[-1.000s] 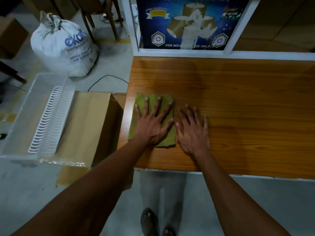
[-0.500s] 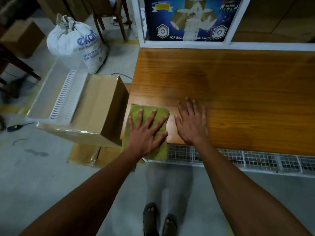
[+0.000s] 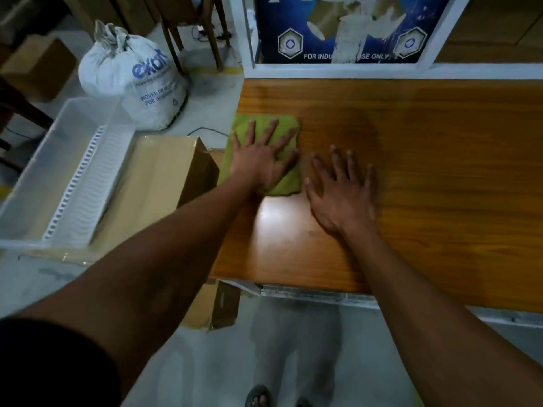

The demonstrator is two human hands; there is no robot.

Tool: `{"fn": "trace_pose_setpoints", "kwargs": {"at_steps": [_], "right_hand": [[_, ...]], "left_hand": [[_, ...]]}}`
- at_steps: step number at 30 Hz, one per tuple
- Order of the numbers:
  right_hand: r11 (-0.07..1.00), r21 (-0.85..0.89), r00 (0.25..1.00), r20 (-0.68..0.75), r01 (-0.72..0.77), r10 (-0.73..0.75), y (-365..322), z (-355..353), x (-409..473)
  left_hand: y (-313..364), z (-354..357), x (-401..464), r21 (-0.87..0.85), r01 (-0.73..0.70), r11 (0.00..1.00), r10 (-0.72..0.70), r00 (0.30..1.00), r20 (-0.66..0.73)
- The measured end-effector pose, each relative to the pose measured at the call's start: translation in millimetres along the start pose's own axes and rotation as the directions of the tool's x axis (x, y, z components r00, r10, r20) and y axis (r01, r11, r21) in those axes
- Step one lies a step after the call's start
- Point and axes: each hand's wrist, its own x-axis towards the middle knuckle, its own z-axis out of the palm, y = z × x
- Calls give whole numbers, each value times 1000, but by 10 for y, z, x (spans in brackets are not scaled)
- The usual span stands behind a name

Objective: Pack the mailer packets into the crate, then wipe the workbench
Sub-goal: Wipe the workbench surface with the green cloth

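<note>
Your left hand (image 3: 258, 160) lies flat on the green cloth (image 3: 282, 127) at the left end of the wooden table (image 3: 440, 171), just left of the frame's middle. Its fingers (image 3: 271, 132) are straight and spread apart, pressing down on the cloth rather than curling round it. The cloth is folded into a rough rectangle, and its left edge reaches the table's left edge.

Your right hand (image 3: 340, 195) rests palm down on the bare wood just right of the cloth, near it; you cannot tell from this view whether the thumb touches the fabric. Its fingers (image 3: 349, 163) are likewise straight and fanned apart, holding nothing. A bright patch of reflected light shows on the wood below the cloth, between your two forearms.

At the left of the frame, on the floor beside the table, the white plastic crate (image 3: 35, 183) sits on top of a brown cardboard box (image 3: 158, 177). Inside the crate, a row of white mailer packets (image 3: 79, 195) stands on edge along its right side.

In the upper left a tied white woven sack (image 3: 132, 80) with blue lettering stands on the floor behind the crate. At the top of the frame, a blue printed carton (image 3: 346, 27) sits behind a white frame at the far edge of the table. Your sandalled feet show at the bottom centre.
</note>
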Motion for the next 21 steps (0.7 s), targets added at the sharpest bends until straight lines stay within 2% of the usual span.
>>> {"fn": "trace_pose_setpoints", "kwargs": {"at_steps": [2,4,11,13,17,21], "right_hand": [[1000,6,1000,-10,0,0,-11,9,70],[1000,6,1000,-11,3,-3,-19,2,77],[1000,12,999,50,-3,3,-20,-82,39],[1000,25,999,54,-7,6,-26,-94,29],[1000,4,1000,18,-17,17,-50,-50,74],[999,11,999,-2,-35,35,-39,13,140]], "left_hand": [[-44,-43,348,17,0,1000,0,1000,19],[-42,-31,313,28,-13,1000,13,1000,9],[111,176,-1747,-37,-52,998,53,998,17],[108,232,-2035,-21,-41,999,42,999,32],[33,201,-1644,-17,-28,999,28,1000,-1],[-40,73,-360,-23,0,1000,-1,999,-52]]}}
